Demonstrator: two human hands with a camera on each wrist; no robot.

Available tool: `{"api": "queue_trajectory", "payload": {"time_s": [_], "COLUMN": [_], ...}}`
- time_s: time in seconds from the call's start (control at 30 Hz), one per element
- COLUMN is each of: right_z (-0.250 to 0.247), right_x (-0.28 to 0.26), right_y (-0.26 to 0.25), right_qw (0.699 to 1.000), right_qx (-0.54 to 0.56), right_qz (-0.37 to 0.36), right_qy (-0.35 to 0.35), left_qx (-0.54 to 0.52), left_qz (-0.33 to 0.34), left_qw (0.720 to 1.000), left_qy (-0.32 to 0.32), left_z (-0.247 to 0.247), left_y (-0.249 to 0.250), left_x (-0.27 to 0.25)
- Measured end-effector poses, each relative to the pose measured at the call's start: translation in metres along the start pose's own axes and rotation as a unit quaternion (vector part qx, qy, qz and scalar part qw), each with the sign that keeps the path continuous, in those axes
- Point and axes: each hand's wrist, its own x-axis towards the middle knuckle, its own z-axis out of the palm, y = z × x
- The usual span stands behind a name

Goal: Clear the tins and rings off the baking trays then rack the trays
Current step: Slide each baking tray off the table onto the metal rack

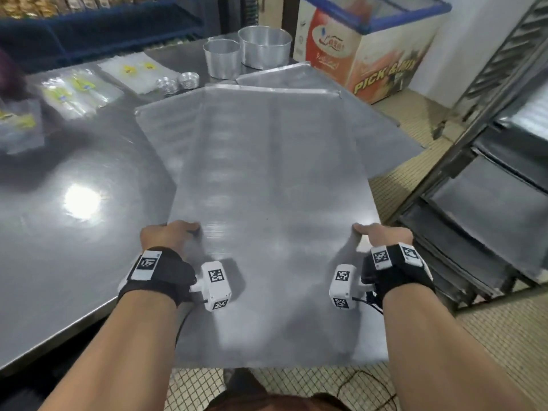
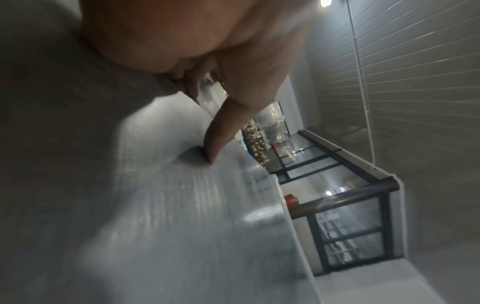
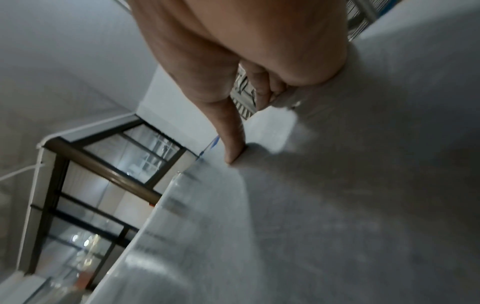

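Head view: baking tray (image 1: 275,179) between both hands, left hand (image 1: 169,237) and right hand (image 1: 382,237) gripping its side edges.

Table: my steel worktop (image 1: 74,161), shiny, with a lamp's glare on it.
Packets: clear plastic bags (image 1: 80,91) with yellow labels lie along the far left of the worktop; more flat ones (image 1: 135,69) just behind.
Freezer: chest freezer (image 1: 370,46) with a blue-rimmed glass lid stands past the table's far end, against the wall.
Shelving: blue shelf unit (image 1: 89,28) behind my table.
Floor: beige tiles (image 1: 415,161).
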Motion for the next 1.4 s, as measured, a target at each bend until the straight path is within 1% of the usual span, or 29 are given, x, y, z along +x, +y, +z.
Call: {"api": "queue_trajectory", "payload": {"time_s": [0.07, 0.2, 0.3, 0.33, 0.4, 0.5, 0.57, 0.7, 0.8, 0.9, 0.97, 1.03, 1.17, 1.27, 1.33, 1.4], "right_z": [-0.025, -0.081, -0.125, -0.14, -0.169, -0.212, -0.24, -0.288, -0.313, -0.33, -0.34, -0.351, -0.362, -0.363, -0.364, -0.364], "right_x": [-0.003, -0.017, -0.034, -0.042, -0.057, -0.077, -0.089, -0.105, -0.107, -0.099, -0.09, -0.079, -0.049, -0.021, -0.001, 0.017], "right_y": [0.001, 0.016, 0.036, 0.044, 0.06, 0.082, 0.094, 0.112, 0.124, 0.129, 0.128, 0.126, 0.113, 0.1, 0.09, 0.081], "right_qw": [1.0, 0.997, 0.991, 0.989, 0.985, 0.971, 0.964, 0.948, 0.939, 0.928, 0.924, 0.911, 0.899, 0.901, 0.903, 0.903], "right_qx": [0.016, 0.044, 0.075, 0.083, 0.094, 0.131, 0.154, 0.184, 0.193, 0.209, 0.212, 0.226, 0.24, 0.223, 0.22, 0.226], "right_qz": [0.004, 0.02, 0.027, 0.026, 0.029, 0.044, 0.053, 0.059, 0.073, 0.086, 0.087, 0.095, 0.112, 0.123, 0.131, 0.136], "right_qy": [0.024, 0.067, 0.104, 0.116, 0.141, 0.193, 0.212, 0.252, 0.276, 0.297, 0.305, 0.331, 0.348, 0.351, 0.345, 0.339], "left_qx": [0.033, 0.136, 0.123, 0.103, 0.052, 0.059, 0.052, 0.073, 0.054, 0.045, 0.047, 0.056, 0.076, 0.085, 0.089, 0.082], "left_qz": [0.009, 0.044, 0.067, 0.071, 0.072, 0.069, 0.073, 0.106, 0.128, 0.139, 0.135, 0.135, 0.128, 0.135, 0.129, 0.134], "left_qw": [0.999, 0.987, 0.984, 0.985, 0.984, 0.974, 0.968, 0.945, 0.932, 0.922, 0.916, 0.911, 0.909, 0.909, 0.903, 0.903], "left_qy": [-0.009, -0.068, -0.11, -0.118, -0.153, -0.208, -0.235, -0.299, -0.335, -0.358, -0.376, -0.386, -0.389, -0.385, -0.401, -0.4], "left_z": [0.015, 0.045, 0.062, 0.066, 0.079, 0.101, 0.115, 0.136, 0.155, 0.177, 0.199, 0.225, 0.277, 0.317, 0.338, 0.36], "left_y": [0.009, 0.023, 0.023, 0.022, 0.02, 0.014, 0.012, 0.013, 0.014, 0.017, 0.019, 0.019, 0.022, 0.029, 0.036, 0.04], "left_x": [-0.001, -0.026, -0.057, -0.07, -0.096, -0.129, -0.152, -0.203, -0.237, -0.262, -0.271, -0.277, -0.274, -0.267, -0.264, -0.257]}}
